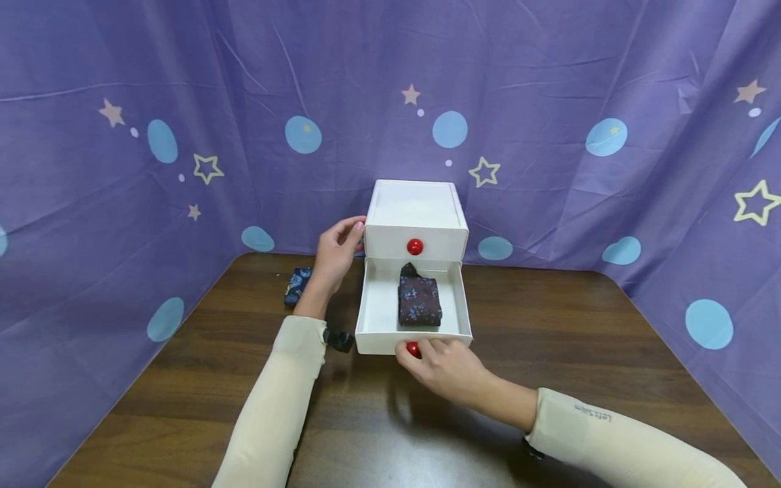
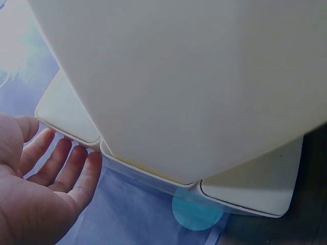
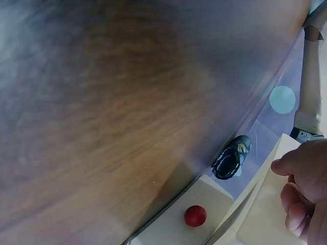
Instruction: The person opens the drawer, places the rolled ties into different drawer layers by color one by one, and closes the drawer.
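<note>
The head view alone shows inside the pulled-out drawer [image 1: 377, 343]: a folded dark cloth [image 1: 419, 301] with small blue flowers lies on its floor, a pointed end towards the back. From there the white drawer unit [image 1: 416, 203] seems to have just this drawer and a closed one [image 1: 384, 242] above it, with a red knob [image 1: 415, 246]. The left wrist view gives closed fronts on both sides of the projecting drawer, so it is the middle of three; the right wrist view adds the red knob [image 3: 195, 216] of the lowest front [image 3: 166, 224]. That view also shows a second, dark blue cloth [image 3: 232, 158] rolled into a coil, which the head view shows on the table [image 1: 549, 318] beside the left forearm.

The left hand [image 1: 335, 257] grasps nothing: its fingers, apart and gently bent, rest against the unit's side near the upper front edge. The right hand [image 1: 445, 366] pinches the middle drawer's red knob [image 1: 413, 349] between thumb and curled fingers; its own wrist view hides that knob
</note>
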Motion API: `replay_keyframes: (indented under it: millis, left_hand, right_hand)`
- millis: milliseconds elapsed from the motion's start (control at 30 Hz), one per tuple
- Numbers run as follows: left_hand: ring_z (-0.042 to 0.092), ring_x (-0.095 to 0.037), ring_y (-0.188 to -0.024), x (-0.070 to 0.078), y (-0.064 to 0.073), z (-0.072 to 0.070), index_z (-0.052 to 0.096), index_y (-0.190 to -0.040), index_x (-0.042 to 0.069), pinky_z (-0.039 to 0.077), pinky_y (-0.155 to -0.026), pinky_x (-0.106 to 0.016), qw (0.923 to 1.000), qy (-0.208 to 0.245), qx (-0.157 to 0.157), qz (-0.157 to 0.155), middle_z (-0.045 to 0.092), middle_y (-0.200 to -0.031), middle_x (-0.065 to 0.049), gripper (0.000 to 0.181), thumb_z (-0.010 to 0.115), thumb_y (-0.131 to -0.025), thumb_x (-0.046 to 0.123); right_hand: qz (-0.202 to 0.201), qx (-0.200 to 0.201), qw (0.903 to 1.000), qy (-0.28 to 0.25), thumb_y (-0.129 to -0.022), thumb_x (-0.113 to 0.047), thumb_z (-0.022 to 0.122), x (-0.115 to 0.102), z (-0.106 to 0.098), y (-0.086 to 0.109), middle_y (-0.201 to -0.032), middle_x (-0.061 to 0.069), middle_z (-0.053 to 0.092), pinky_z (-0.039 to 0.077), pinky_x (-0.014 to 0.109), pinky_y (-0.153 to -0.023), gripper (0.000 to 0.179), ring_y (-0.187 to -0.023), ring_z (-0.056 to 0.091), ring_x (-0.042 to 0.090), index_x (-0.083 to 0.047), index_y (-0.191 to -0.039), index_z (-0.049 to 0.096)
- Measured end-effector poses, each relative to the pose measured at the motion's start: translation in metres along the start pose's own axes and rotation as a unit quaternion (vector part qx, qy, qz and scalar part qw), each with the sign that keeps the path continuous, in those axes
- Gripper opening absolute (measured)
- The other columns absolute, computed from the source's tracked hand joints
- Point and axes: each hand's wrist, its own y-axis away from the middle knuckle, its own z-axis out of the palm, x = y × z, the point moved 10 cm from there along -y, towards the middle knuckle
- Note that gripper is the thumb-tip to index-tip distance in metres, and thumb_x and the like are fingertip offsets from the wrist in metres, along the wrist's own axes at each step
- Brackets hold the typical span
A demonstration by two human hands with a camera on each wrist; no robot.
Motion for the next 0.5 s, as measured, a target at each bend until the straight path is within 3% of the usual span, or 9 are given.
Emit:
replay_keyframes:
  millis: [267, 500]
  left_hand:
    - [0.059, -0.030, -0.121, -0.0022, -0.0020, 0.0005, 0.060, -0.140, 0.001, 0.051, -0.104, -0.052, 0.9999, -0.004, -0.002, -0.015, 0.061, -0.136, -0.022, 0.038, 0.055, -0.108, 0.021]
    - [0.060, -0.028, -0.121, -0.0042, -0.0018, 0.0001, 0.062, -0.139, 0.004, 0.052, -0.103, -0.048, 0.9999, -0.002, -0.001, -0.016, 0.063, -0.134, -0.019, 0.039, 0.057, -0.107, 0.025]
  right_hand:
    - [0.007, -0.015, 0.9998, -0.006, -0.098, -0.008, 0.045, 0.0018, 0.0030, -0.0032, -0.066, 0.000, 0.053, 0.042, 0.028, -0.037, 0.015, -0.053, 0.058, 0.016, -0.010, -0.108, 0.056]
    - [0.024, -0.020, 0.9995, 0.008, -0.105, -0.013, 0.037, 0.0061, 0.0036, -0.0063, -0.067, 0.002, 0.057, 0.042, 0.027, -0.038, 0.021, -0.053, 0.058, 0.017, -0.011, -0.104, 0.058]
